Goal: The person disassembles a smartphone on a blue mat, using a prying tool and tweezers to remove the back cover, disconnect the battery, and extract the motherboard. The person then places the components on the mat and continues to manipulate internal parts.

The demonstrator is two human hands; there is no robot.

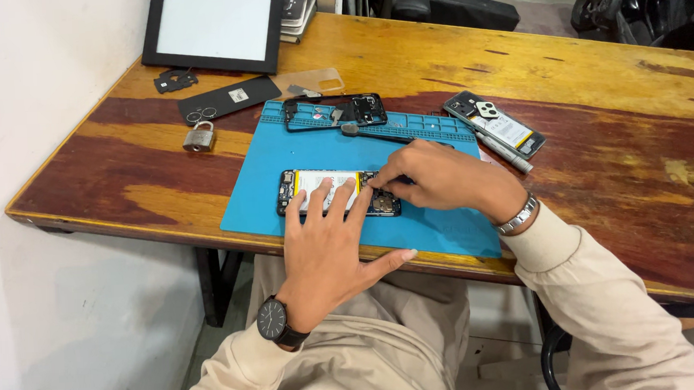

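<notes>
Two hands work over one opened smartphone (327, 190) that lies back-up near the front edge of a blue repair mat (281, 155) on the wooden table (595, 87). The left hand (326, 247) lies flat, fingers spread and pressed on the phone's yellow-edged battery, thumb stretched out to the side over the mat's front edge. The right hand (433, 175) curls in from the right, fingertips drawn together at the phone's right end; whether they pinch a tool or a small part is hidden by the fingers themselves. Each wrist carries one band (a black watch on the left, a metal bracelet on the right). Farther back lie one black phone frame (335, 111), one second opened phone (495, 121), one pen-like tool (507, 153), one padlock (199, 137) and one white-screened tablet (211, 26), its top cut off.
</notes>
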